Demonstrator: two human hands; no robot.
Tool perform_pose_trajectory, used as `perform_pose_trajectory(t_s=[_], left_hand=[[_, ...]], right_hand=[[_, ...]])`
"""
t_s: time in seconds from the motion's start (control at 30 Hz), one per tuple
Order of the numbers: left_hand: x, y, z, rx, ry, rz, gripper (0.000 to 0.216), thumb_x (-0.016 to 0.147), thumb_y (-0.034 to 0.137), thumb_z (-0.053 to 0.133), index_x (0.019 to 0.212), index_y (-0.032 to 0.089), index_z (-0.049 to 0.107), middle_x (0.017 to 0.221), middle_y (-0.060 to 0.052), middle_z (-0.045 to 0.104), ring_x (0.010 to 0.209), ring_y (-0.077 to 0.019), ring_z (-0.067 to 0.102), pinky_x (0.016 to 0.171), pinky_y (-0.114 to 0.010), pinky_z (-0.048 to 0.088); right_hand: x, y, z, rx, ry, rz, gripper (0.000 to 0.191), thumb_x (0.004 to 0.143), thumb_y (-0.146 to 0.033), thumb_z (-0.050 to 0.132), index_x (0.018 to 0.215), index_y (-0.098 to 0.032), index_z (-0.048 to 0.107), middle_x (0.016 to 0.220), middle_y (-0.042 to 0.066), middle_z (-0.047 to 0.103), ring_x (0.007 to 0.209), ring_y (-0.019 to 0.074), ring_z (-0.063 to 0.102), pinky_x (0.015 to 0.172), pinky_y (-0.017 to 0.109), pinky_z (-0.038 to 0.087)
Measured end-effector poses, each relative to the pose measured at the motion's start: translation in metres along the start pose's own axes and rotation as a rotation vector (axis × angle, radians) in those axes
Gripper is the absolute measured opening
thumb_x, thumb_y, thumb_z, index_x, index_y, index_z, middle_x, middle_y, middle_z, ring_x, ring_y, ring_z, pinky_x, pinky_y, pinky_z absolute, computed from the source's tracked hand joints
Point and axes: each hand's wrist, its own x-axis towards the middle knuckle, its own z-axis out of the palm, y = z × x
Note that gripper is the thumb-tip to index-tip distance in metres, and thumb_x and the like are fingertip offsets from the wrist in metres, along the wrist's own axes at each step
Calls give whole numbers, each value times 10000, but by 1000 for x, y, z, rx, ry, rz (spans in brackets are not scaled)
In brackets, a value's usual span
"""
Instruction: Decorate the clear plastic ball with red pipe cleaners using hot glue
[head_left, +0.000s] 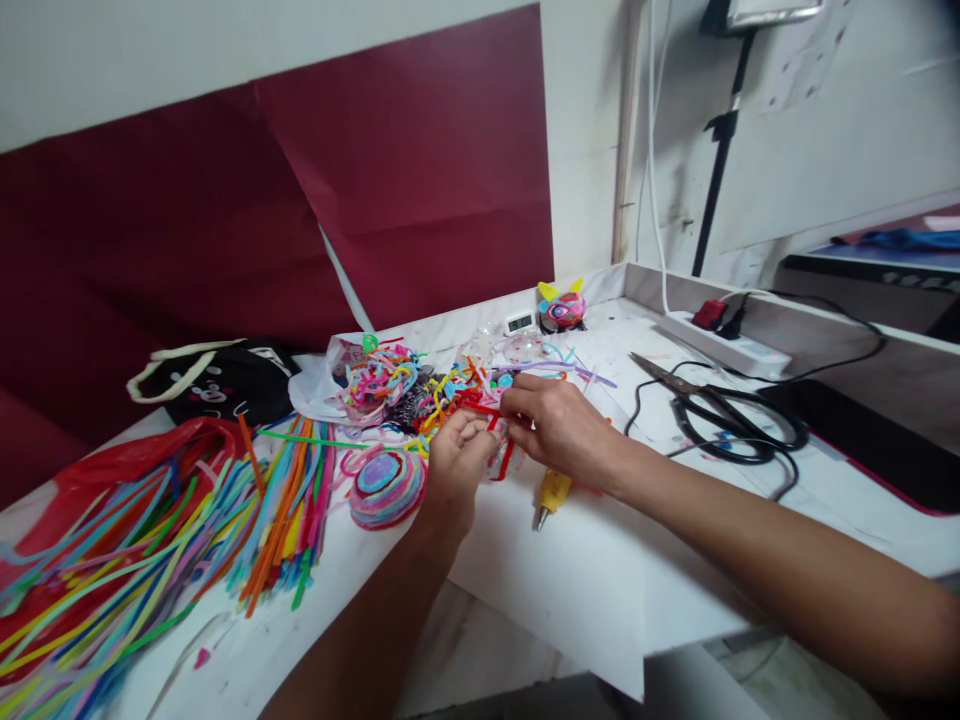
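Observation:
Near the middle of the table, my left hand (456, 462) is closed around a small see-through piece with a red pipe cleaner (508, 459) running over it. My right hand (559, 422) reaches in from the other side, its fingers pinched at the top of the same red strip. Its fingertips are partly hidden. Just below the right hand lies a hot glue gun, its yellow nozzle (553, 492) with a metal tip pointing toward me. Left of my left hand sits a round form of coiled pink, blue and red pipe cleaners (386, 488).
Many loose pipe cleaners (289, 500) spread across the left side. Behind the hands is a heap of colourful scraps (382, 380), with a black pouch (232, 385) farther left. Scissors (720, 405), a phone (862, 440) and a power strip (727, 340) lie right. White paper (555, 590) overhangs the front edge.

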Motion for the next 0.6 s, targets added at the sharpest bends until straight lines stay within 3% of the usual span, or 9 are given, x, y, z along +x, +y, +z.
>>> perform_pose_trajectory(t_s=[0.17,0.4,0.6], left_hand=[[3,-2,-1,-98,69,1,193,705,303,701,741,157,581,601,41,588,539,-89,542,541,-202,414],[8,-2,-3,-95,162,26,303,644,326,769,838,122,655,673,-6,677,602,-135,634,600,-244,481],[11,1,-5,-200,145,5,255,617,285,781,758,119,650,640,-16,683,653,-166,674,647,-265,513]], right_hand=[[1,-5,0,-10,-10,-30,159,847,-120,486,808,-148,637,811,48,577,699,146,515,641,263,349],[6,-13,-4,-56,-53,-62,178,882,-153,486,866,-150,664,873,66,602,767,168,558,661,270,370],[9,-15,-8,35,-19,-101,220,853,-75,482,923,-121,686,898,90,625,801,172,587,710,270,427]])
